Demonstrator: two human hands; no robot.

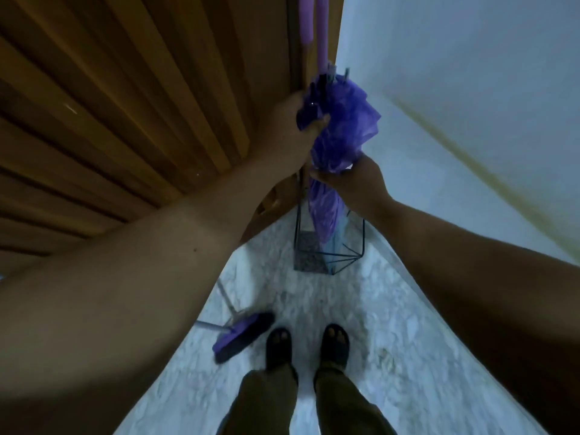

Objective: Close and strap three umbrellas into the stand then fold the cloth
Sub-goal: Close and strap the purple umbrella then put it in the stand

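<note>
Head view, looking down at a wire umbrella stand [329,246] set on the marble floor [361,324] in the corner between a wooden door [125,105] and a pale wall [470,89]. A purple umbrella [339,130], collapsed but with its canopy loose and bunched, stands with its lower end inside the stand. The left hand [295,127] is closed round the umbrella's upper part, above the stand; the right hand [354,177] grips the gathered fabric lower down, just above the stand's rim. A paler blue fabric shows in the stand beside the purple one; whether it is a second umbrella cannot be told. Two purple-sleeved poles [314,26] lean in the corner above the stand. A brush head [241,337] lies on the floor on the near side of the stand, by the person's feet. Judged progress: this umbrella is closed and seated, its strap apparently not yet fastened; the count of finished umbrellas is unclear. No cloth is in view, so the folding remains.
</note>
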